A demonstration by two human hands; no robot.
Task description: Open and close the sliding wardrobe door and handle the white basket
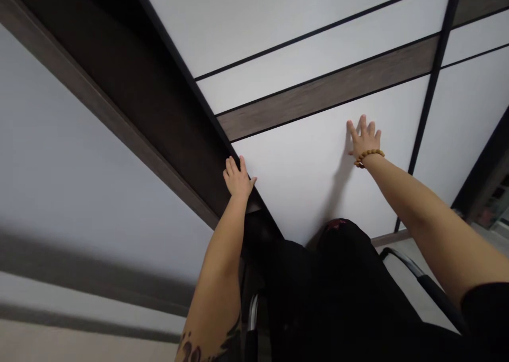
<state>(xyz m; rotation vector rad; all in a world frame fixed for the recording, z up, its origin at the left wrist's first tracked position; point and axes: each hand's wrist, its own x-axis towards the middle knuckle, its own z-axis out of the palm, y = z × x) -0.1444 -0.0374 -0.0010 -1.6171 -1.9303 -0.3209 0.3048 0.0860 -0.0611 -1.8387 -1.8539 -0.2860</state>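
My left hand [237, 179] lies on the dark edge of a white sliding wardrobe door [302, 155], its fingers stretched and a little apart. Farther right, my right hand [363, 139] rests with spread fingers against the white face of the same door, below a brown wood-grain strip [330, 86]. A beaded bracelet [369, 154] circles the right wrist. Neither hand has anything in it. To the left of my left hand runs a dark recess [159, 113] between the door edge and a brown side panel.
My legs in black trousers [338, 298] are close to the door. Chair armrests [429, 288] with metal tubes flank me. On the left stands a pale grey wall or panel [87, 155]. Another door panel [473, 107] continues at the right, past a dark vertical frame.
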